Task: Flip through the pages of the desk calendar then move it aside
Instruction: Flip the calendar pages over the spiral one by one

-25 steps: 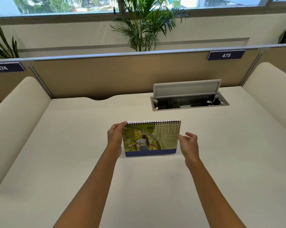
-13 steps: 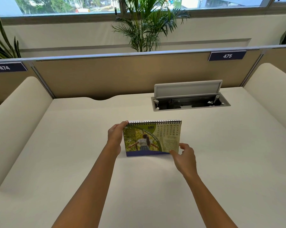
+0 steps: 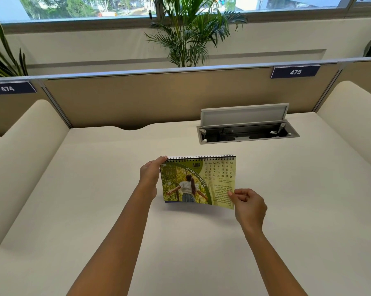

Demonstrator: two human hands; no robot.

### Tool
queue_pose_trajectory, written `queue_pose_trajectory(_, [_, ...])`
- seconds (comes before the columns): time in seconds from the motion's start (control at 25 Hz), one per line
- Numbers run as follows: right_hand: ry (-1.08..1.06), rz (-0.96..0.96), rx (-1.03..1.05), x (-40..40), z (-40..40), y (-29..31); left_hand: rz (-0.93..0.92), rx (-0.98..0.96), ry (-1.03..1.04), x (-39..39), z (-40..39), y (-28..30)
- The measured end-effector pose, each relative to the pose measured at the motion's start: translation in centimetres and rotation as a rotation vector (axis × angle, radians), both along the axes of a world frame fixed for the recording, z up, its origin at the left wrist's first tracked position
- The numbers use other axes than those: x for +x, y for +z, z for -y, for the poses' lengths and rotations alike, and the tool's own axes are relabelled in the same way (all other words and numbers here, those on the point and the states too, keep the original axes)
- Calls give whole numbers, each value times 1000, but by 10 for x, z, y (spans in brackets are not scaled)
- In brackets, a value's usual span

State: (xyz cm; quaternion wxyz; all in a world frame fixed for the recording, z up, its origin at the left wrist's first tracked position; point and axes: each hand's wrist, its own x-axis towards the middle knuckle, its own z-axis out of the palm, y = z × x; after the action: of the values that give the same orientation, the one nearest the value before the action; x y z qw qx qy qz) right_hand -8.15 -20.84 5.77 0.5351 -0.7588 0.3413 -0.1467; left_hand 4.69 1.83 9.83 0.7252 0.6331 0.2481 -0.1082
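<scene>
A spiral-bound desk calendar (image 3: pixel 198 181) stands upright in the middle of the cream desk (image 3: pixel 94 210). Its front page shows MAR, a green photo of a person with arms spread, and a date grid. My left hand (image 3: pixel 150 177) grips the calendar's top left corner at the spiral binding. My right hand (image 3: pixel 247 205) pinches the lower right corner of the front page, which is lifted slightly off the blue base.
An open cable box (image 3: pixel 247 132) with a raised grey lid sits in the desk behind the calendar, to the right. Tan partition panels (image 3: pixel 137 99) labelled 474 and 475 close the back. Rounded cream dividers (image 3: pixel 20 157) flank both sides.
My right hand moved in from beside the calendar to its lower right corner and pinched the front page, lifting it a little. My left hand stayed on the top left corner.
</scene>
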Motion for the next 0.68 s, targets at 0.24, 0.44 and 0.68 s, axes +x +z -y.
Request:
queue_pose_trajectory(0.24, [40, -4, 21, 1, 3, -1, -3, -3, -2, 1, -1, -1])
queue_pose_trajectory(0.44, [32, 19, 84, -1, 5, 4, -2, 23, -18, 3, -3, 0])
queue_pose_trajectory(0.68, [139, -42, 496, 0, 14, 38, -23, 1, -42, 6, -5, 3])
